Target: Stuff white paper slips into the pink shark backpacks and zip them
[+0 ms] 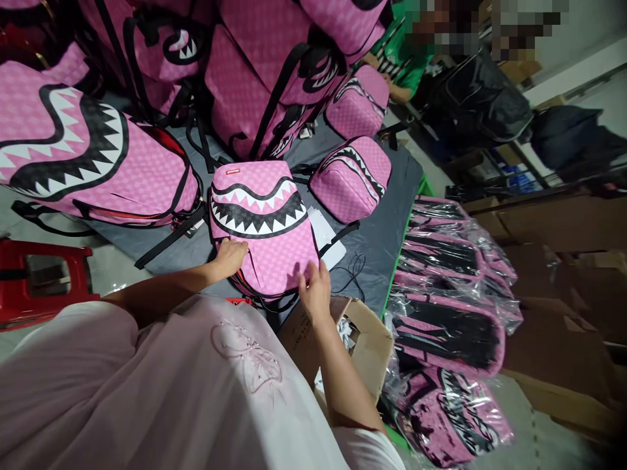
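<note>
A pink checkered backpack (274, 251) with a black-and-white shark-mouth print lies face up on the grey-covered table, right before me. My left hand (230, 257) has its fingers closed over the backpack's lower left side, by a slit on the front. At the lower right corner, my right hand (316, 287) touches the edge with thumb and fingers apart. Some of its fingertips reach past the bag's side. A larger pink shark-mouth backpack (151, 166) lies on its side to the left. Two small pink shark-print bags, one nearer (351, 179) and one farther (358, 101), rest to the right.
Pink bags (245, 85) pile up at the back. An open cardboard box (369, 349) with paper scraps stands by my right forearm. Plastic-wrapped bags (448, 326) are stacked beyond the table's green edge. A red stool (46, 281) stands left. A person in green (404, 55) is across the table.
</note>
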Demonstrator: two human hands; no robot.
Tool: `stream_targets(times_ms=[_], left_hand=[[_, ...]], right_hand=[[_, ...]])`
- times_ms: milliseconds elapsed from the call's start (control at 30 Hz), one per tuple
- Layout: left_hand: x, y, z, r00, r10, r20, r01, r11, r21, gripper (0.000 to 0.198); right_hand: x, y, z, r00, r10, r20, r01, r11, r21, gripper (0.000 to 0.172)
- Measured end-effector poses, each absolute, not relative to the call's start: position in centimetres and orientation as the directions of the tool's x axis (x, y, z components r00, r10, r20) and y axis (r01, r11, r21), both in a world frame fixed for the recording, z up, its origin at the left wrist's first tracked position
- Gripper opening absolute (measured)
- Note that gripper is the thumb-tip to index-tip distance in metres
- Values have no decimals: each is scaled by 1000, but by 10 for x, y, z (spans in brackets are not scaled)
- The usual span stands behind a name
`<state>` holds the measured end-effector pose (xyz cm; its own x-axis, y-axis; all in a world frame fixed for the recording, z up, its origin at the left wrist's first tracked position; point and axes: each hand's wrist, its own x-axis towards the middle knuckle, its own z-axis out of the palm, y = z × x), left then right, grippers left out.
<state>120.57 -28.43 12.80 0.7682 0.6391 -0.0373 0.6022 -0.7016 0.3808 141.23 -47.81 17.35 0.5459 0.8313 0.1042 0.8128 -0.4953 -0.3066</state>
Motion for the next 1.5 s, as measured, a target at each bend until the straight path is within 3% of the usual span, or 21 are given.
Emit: stream_targets(times_ms=[67,133,200,400,500,567,633,733,833,967,1067,1167,1267,1367,1500], left_hand=[[1205,-282,127,763,646,-42,599,-680,424,31],[1206,-282,129,761,647,-39,584,-658,475,31],[1205,-284,134,777,629,-30,542,-644,540,32],[1193,-290,142,838,545,-34,411,-589,696,29],[1193,-291,138,810,584,-56,447,-553,703,31],[1194,-294,137,796,603,-52,460,-546,700,33],[1193,-299,139,795,607,-21,447,-561,697,33],[1190,-305,142,781,624,41,433,-587,684,30],[1188,-310,142,759,649,59,441,-578,687,30],[1188,-324,139,851,515,96,279,-601,749,31],[1191,-337,138,914,362,184,76,-597,799,27],[1196,-343,138,918,342,199,45,-589,807,25],[1202,-343,136,913,385,132,148,-615,774,20],[1203,-338,133,791,610,52,396,-574,717,7],[1181,-327,127,649,760,42,533,-493,688,17]], right_hand=[[1433,-470,163,703,712,6,633,-622,-461,54],[1452,-457,151,773,604,-196,389,-694,-605,48],[1463,-445,140,785,526,-326,207,-720,-663,39],[1464,-442,128,829,468,-306,166,-729,-664,43],[1459,-441,146,829,514,-221,292,-735,-612,57],[1451,-426,165,778,626,-48,535,-701,-471,68],[1438,-396,184,593,804,44,781,-561,-273,72],[1405,-329,202,178,975,-137,959,-203,-197,67],[1368,-264,205,-11,955,-297,984,-42,-171,72],[1341,-212,199,51,869,-492,985,-125,-119,83],[1340,-197,195,70,838,-542,983,-150,-105,87],[1345,-195,193,62,841,-537,984,-142,-109,89],[1347,-203,191,54,865,-499,986,-126,-111,88],[1347,-212,187,58,892,-448,989,-111,-93,86],[1348,-218,185,55,909,-412,995,-87,-58,82]])
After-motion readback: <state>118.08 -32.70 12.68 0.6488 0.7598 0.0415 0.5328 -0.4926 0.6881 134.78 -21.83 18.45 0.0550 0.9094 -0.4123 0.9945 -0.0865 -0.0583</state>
